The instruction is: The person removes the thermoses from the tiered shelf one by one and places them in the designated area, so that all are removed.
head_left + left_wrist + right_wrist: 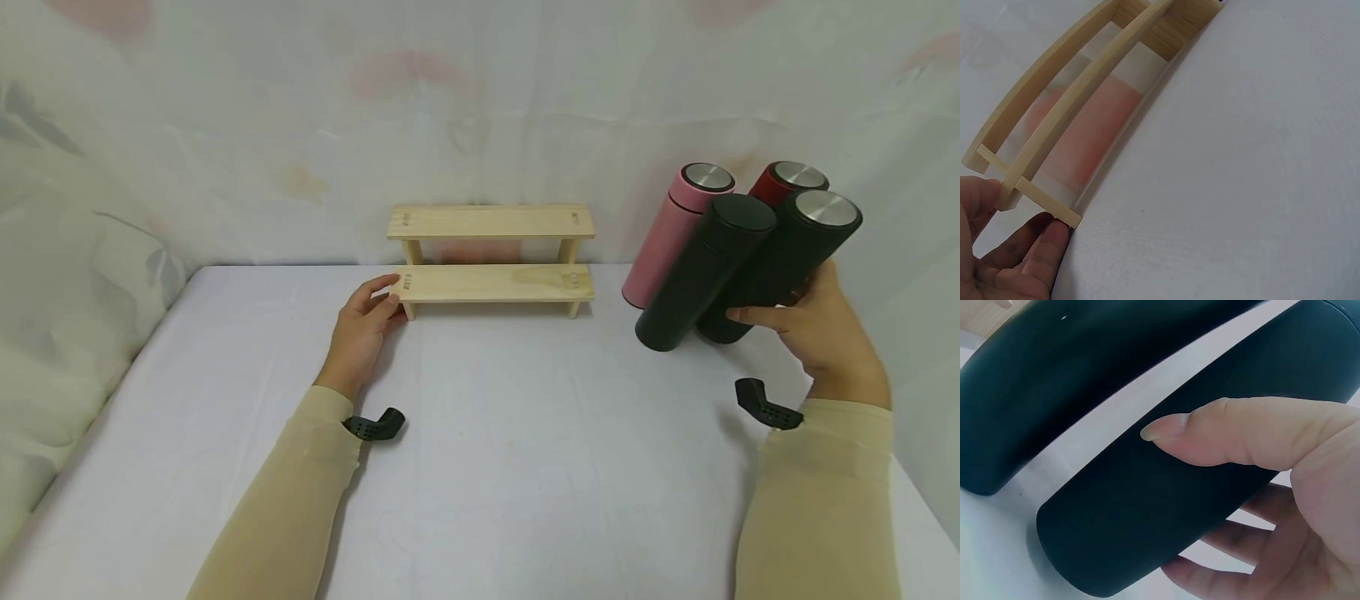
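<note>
My left hand (357,337) holds the left end of a two-step wooden shelf (487,283). In the left wrist view its fingertips (1054,234) touch the shelf's front leg and the end of the lower board. At the right, my right hand (828,325) grips a black thermos flask (783,258) with a silver-topped lid, thumb across the near side and fingers behind. Whether its base touches the table cannot be told. Close on its left stands an all-black flask (697,279). Behind these are a pink flask (663,237) and a red flask (768,185), the red one mostly hidden.
A white cloth covers the table (510,467). A pale patterned curtain (480,100) hangs directly behind the shelf and flasks, and more draped fabric (67,275) borders the left side. Each wrist carries a small black device (378,425).
</note>
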### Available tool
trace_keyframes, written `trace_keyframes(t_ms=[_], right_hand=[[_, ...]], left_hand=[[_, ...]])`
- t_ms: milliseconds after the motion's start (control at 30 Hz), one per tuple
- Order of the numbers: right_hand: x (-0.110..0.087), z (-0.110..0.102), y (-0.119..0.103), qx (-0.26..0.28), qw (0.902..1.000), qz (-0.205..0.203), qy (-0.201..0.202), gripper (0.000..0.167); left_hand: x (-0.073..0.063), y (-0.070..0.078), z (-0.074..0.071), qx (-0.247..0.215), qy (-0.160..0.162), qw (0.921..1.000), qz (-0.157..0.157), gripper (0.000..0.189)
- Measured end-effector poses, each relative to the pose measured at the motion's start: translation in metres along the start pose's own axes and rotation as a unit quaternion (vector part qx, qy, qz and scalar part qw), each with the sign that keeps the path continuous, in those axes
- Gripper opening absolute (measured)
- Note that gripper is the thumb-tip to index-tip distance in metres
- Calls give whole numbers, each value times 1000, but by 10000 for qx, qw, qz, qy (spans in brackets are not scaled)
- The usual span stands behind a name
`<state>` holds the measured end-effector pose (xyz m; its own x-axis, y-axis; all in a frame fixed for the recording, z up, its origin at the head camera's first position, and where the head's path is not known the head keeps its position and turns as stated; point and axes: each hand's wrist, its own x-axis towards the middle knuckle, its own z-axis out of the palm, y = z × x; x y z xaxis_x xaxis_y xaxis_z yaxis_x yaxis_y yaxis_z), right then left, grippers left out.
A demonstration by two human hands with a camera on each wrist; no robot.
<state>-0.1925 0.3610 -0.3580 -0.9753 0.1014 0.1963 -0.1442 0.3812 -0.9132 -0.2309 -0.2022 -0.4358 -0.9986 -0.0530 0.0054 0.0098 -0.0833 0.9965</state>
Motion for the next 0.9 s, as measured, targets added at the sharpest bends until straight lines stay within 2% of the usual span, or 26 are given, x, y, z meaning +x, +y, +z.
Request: trace_keyframes(t_ms=[167,300,533,900], right_hand=[[2,4,8,969,9948,-199,-237,100],[2,4,11,824,9961,-110,-304,103],[2,1,13,1234,9904,-24,-629,109],[0,-1,13,1291,9865,-11,-1006,109]], left_hand=[[-1,1,0,65,-4,10000,0,42],[-1,1,0,63,-22,10000,19,41],[-1,1,0,69,-7,10000,30,41],[-2,1,1,87,-35,9999,65,42]])
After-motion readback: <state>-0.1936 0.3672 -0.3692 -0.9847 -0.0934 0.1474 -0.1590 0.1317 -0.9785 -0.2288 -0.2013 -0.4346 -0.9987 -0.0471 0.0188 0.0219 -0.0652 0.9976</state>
